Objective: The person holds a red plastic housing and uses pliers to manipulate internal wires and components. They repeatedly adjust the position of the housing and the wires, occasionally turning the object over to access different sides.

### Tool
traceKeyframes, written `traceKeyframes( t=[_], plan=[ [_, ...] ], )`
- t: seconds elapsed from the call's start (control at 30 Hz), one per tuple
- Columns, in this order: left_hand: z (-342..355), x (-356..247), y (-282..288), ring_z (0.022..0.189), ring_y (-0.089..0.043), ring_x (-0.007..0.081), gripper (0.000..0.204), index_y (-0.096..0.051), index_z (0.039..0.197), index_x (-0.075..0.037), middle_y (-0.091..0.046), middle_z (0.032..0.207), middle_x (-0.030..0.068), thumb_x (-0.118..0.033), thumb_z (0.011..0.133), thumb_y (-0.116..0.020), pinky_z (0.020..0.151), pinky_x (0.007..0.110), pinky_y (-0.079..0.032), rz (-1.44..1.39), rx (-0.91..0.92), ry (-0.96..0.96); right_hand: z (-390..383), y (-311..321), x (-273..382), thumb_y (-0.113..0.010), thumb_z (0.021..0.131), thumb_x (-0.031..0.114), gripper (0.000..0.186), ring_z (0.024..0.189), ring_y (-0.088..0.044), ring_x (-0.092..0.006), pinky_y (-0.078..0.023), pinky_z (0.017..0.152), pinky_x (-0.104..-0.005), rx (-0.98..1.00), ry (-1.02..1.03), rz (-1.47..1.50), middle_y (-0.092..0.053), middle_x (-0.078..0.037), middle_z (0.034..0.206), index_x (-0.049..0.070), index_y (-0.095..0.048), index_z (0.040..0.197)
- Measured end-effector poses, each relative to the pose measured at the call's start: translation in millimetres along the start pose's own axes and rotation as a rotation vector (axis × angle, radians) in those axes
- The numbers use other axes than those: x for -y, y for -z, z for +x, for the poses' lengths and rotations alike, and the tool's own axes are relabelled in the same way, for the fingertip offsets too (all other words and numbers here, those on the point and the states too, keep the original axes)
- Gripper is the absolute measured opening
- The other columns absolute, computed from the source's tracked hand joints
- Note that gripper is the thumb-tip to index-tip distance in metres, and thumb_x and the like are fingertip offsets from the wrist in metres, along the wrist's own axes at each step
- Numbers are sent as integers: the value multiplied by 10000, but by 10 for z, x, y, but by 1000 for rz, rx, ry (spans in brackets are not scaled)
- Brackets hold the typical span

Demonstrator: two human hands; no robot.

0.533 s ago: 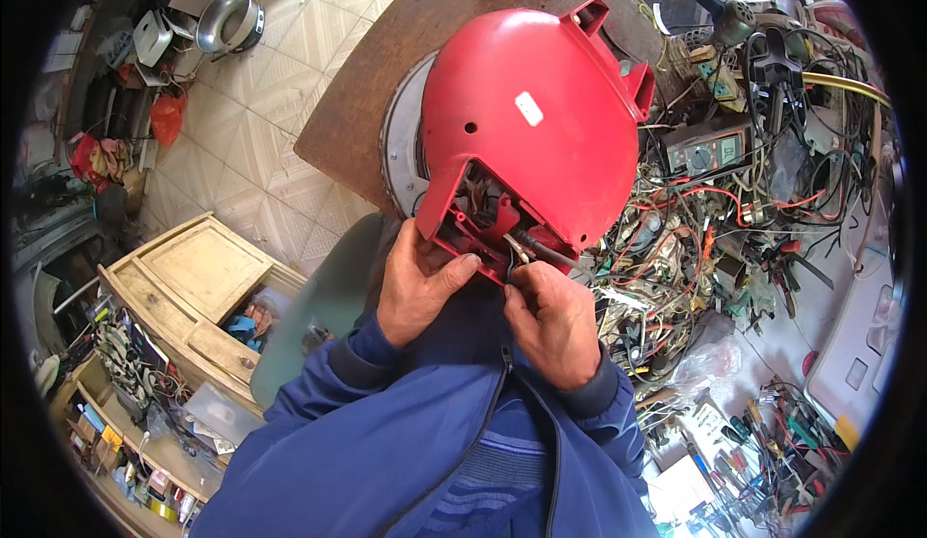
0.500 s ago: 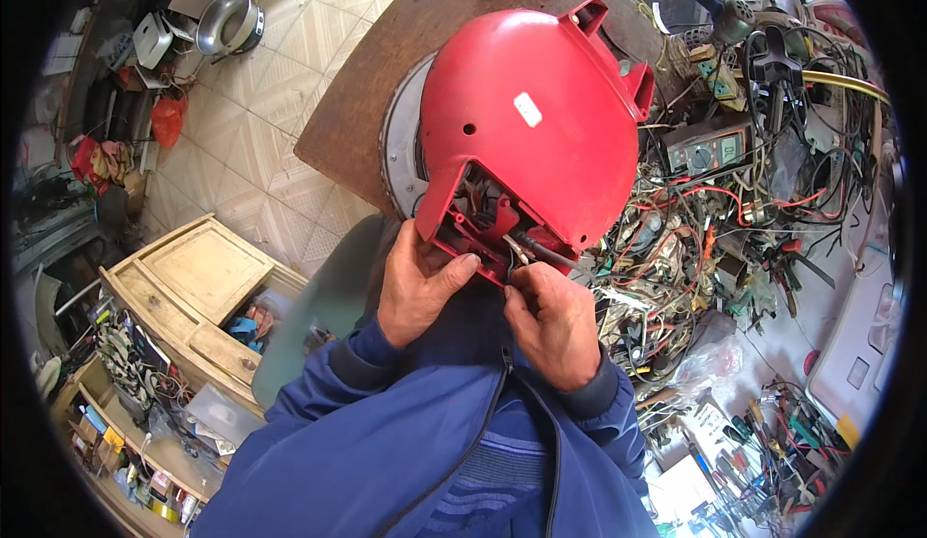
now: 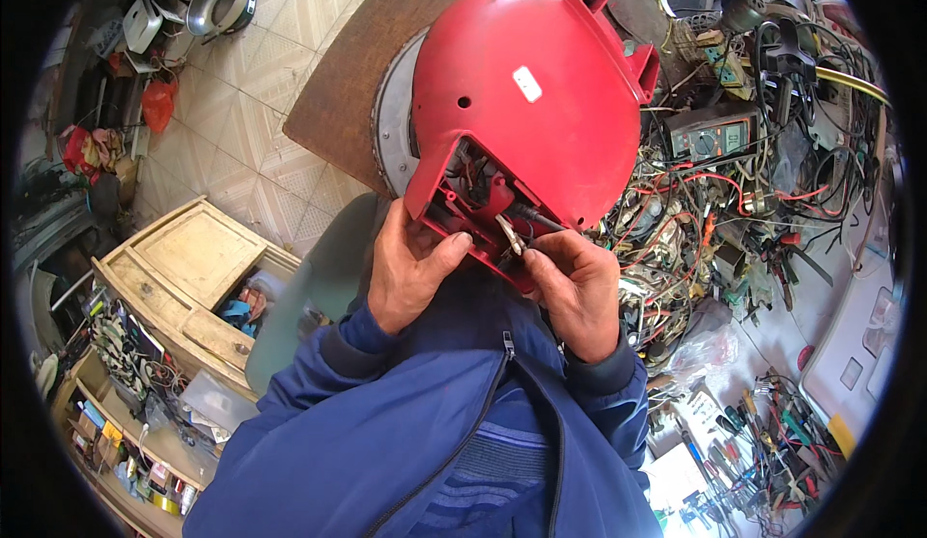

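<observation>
A large red domed appliance housing [image 3: 560,152] rests tilted in front of me, over a round metal base [image 3: 394,132] at the table's edge. Its near side has an open compartment [image 3: 470,183] with wires inside. My left hand [image 3: 410,272] holds the compartment's left rim, thumb on the near edge and fingers behind it. At the right end of the opening, my right hand [image 3: 579,292] pinches light-coloured wire ends [image 3: 512,236] between thumb and forefinger. A thick dark cable [image 3: 537,216] runs just above those fingers. The wires' far ends are hidden inside.
On the right lies a dense heap of wires [image 3: 666,268] and parts, with a multimeter [image 3: 715,140] on it. Hand tools [image 3: 772,441] crowd the lower right. A wooden cabinet [image 3: 198,258] stands at left, and a metal pan [image 3: 220,2] sits farther back.
My right hand has shifted right and slightly up, drawing the light wire ends with it out over the compartment's edge. My left hand keeps its grip on the rim.
</observation>
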State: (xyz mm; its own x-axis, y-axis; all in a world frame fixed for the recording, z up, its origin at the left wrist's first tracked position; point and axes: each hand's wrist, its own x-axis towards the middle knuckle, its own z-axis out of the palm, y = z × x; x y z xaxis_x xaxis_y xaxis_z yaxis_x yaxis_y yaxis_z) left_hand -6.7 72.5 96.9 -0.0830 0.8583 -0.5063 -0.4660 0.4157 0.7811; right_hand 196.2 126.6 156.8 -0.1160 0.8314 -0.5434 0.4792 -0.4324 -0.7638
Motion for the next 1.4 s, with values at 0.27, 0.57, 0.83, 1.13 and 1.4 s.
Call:
traceKeyframes(
  t=[0.27,0.57,0.83,1.13,1.4],
  plan=[
    [3,24,-3,1251,-619,224,677,-461,1475,39,-610,1364,163,-185,949,-823,1085,376,-519,-100,46,27,29,-41,-51,-749,904,-5,81,643,-629,-72,-501,596,-271,-6,33,-28,-695,-56,720,-45,-736,973],
    [1,-12,-35,1250,-636,232,646,-473,1479,44,-620,1364,173,-159,962,-804,1079,382,-536,-92,62,47,43,2,-36,-752,942,7,81,690,-609,-51,-500,613,-237,-76,-49,100,-700,-21,753,-59,-738,986],
    [9,-29,-35,1245,-634,227,623,-476,1476,36,-620,1361,158,-136,963,-786,1078,377,-539,-118,60,47,-62,23,42,-778,940,36,98,657,-558,-29,-458,588,-226,45,-47,67,-680,13,752,-37,-763,1005],
    [7,-30,-34,1251,-625,223,670,-470,1484,35,-618,1366,154,-183,949,-811,1096,376,-519,-123,48,46,-97,34,142,-753,933,4,101,566,-558,-78,-456,547,-259,-111,132,-226,-667,-57,699,-6,-754,1033],
    [7,-32,-30,1242,-626,222,698,-462,1495,39,-616,1375,159,-197,944,-820,1102,380,-508,-120,43,48,-34,145,96,-776,905,-33,173,667,-608,-89,-467,606,-244,-168,292,-445,-702,-64,908,-22,-757,1076]
  ],
)
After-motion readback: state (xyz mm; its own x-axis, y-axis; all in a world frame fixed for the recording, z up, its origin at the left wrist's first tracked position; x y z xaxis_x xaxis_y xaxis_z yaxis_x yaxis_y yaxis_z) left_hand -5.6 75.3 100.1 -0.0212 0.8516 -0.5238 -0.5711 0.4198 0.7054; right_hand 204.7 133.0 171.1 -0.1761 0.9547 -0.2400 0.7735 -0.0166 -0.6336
